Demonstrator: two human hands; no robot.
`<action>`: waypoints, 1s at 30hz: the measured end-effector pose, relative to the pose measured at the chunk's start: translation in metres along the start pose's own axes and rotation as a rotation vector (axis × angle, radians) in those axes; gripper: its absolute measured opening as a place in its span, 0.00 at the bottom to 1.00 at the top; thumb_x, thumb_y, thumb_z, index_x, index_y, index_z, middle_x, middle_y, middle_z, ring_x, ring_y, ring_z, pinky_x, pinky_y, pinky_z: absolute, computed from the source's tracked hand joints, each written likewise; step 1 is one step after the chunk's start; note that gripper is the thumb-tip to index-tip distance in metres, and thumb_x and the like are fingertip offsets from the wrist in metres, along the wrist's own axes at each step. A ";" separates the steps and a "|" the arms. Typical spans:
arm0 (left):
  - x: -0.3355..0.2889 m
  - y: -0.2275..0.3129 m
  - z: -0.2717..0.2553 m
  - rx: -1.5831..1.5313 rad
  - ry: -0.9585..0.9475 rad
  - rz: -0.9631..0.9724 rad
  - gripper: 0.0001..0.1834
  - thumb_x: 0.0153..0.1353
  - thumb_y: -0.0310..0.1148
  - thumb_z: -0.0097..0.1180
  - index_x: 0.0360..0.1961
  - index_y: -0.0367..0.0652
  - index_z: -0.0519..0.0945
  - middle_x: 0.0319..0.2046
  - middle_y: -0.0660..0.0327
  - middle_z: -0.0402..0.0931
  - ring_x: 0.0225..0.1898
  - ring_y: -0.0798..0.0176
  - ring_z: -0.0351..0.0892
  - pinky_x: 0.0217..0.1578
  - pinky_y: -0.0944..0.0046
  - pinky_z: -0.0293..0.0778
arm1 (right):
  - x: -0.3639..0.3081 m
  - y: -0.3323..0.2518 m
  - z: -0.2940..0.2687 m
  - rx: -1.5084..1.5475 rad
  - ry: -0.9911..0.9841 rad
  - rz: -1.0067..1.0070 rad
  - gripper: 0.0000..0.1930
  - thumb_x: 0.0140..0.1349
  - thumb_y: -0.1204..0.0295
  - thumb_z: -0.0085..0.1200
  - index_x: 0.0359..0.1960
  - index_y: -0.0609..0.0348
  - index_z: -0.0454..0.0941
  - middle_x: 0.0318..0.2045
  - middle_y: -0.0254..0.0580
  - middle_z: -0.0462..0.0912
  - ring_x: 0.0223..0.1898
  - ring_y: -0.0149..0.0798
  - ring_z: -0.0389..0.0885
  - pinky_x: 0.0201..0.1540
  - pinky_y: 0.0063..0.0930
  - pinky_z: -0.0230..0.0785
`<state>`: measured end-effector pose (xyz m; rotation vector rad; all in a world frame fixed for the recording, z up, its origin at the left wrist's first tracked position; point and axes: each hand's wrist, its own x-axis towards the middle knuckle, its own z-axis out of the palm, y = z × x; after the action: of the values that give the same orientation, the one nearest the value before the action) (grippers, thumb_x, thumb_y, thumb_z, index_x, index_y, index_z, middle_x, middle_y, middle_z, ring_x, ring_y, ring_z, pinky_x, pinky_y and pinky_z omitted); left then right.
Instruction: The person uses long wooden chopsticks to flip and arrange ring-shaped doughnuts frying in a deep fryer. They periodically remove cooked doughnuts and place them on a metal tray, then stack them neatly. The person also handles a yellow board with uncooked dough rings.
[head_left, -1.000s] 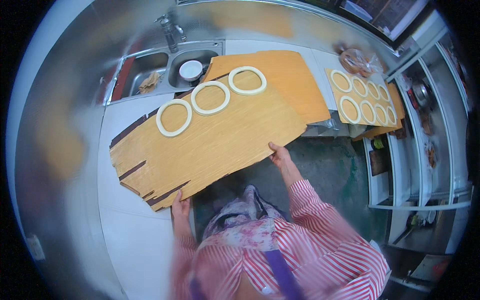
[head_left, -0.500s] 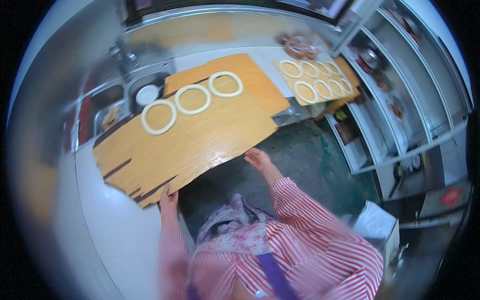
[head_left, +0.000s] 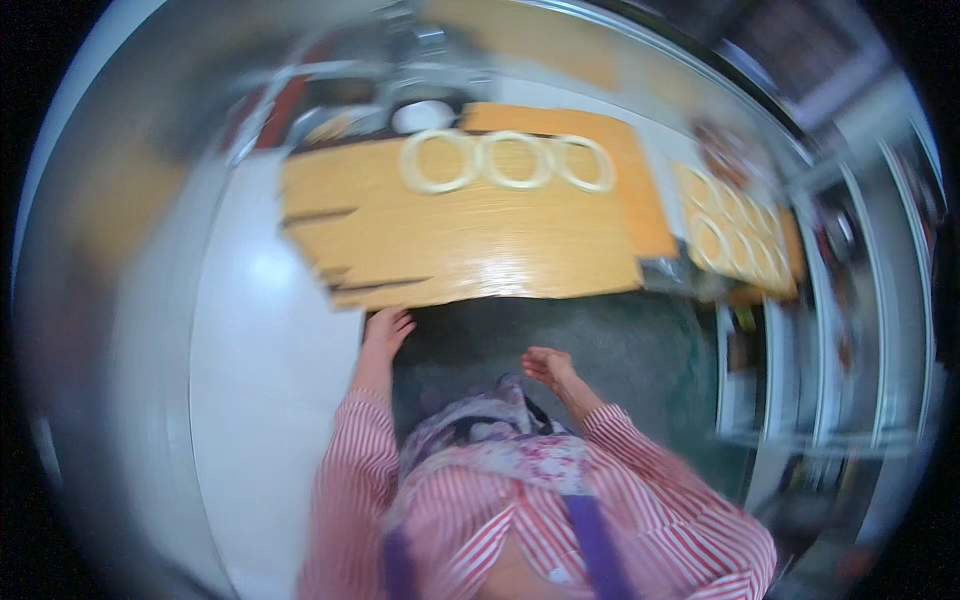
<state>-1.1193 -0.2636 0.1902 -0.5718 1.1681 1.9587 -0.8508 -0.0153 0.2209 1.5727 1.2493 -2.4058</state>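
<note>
A large yellow-brown board (head_left: 450,245) with dark worn strips at its left end lies across the counter and the sink's front. Three pale rings, seemingly of dough, sit in a row along its far side: a left one (head_left: 440,161), a middle one (head_left: 516,160) and a right one (head_left: 583,164). At the board's near edge, towards its left end, is my left hand (head_left: 388,330), fingers loosely apart; whether they touch the edge I cannot tell. My right hand (head_left: 548,366) hangs in the air short of the board, empty, fingers stretched out.
Another orange board (head_left: 645,190) lies partly under the large one. To its right, a smaller board (head_left: 728,222) carries several pale rings, with a brown bundle (head_left: 725,150) behind. The sink holds a white round dish (head_left: 424,116). White counter (head_left: 270,400) runs along the left, shelves (head_left: 850,300) stand right.
The view has turned, so the board now lies straighter across it. My right hand has drawn away from the board's near edge towards my body. My left hand's fingers have loosened from the edge.
</note>
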 end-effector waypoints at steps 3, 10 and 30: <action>-0.075 -0.018 -0.020 0.091 0.094 0.117 0.27 0.53 0.31 0.58 0.53 0.38 0.66 0.41 0.57 0.73 0.40 0.61 0.74 0.42 0.58 0.73 | 0.018 0.007 0.028 -0.207 -0.155 -0.005 0.08 0.57 0.76 0.52 0.39 0.63 0.75 0.34 0.47 0.81 0.31 0.39 0.80 0.32 0.31 0.77; -0.216 -0.216 -0.167 -0.040 0.769 0.145 0.18 0.49 0.32 0.58 0.42 0.37 0.76 0.26 0.58 0.77 0.30 0.64 0.77 0.32 0.63 0.74 | 0.042 0.011 0.103 -0.864 -0.640 -0.060 0.03 0.54 0.76 0.55 0.30 0.61 0.76 0.29 0.43 0.80 0.31 0.35 0.80 0.31 0.29 0.76; -0.293 -0.687 0.043 -0.670 1.367 -0.129 0.08 0.52 0.32 0.55 0.28 0.38 0.75 0.18 0.58 0.71 0.18 0.62 0.70 0.20 0.60 0.67 | -0.109 0.200 0.226 -1.475 -1.620 -0.104 0.07 0.57 0.72 0.52 0.34 0.64 0.74 0.25 0.38 0.77 0.23 0.29 0.75 0.23 0.20 0.68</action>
<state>-0.3939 -0.1441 0.0497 -2.5014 1.0346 1.7056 -0.8885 -0.3342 0.2240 -0.7023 1.5745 -1.0545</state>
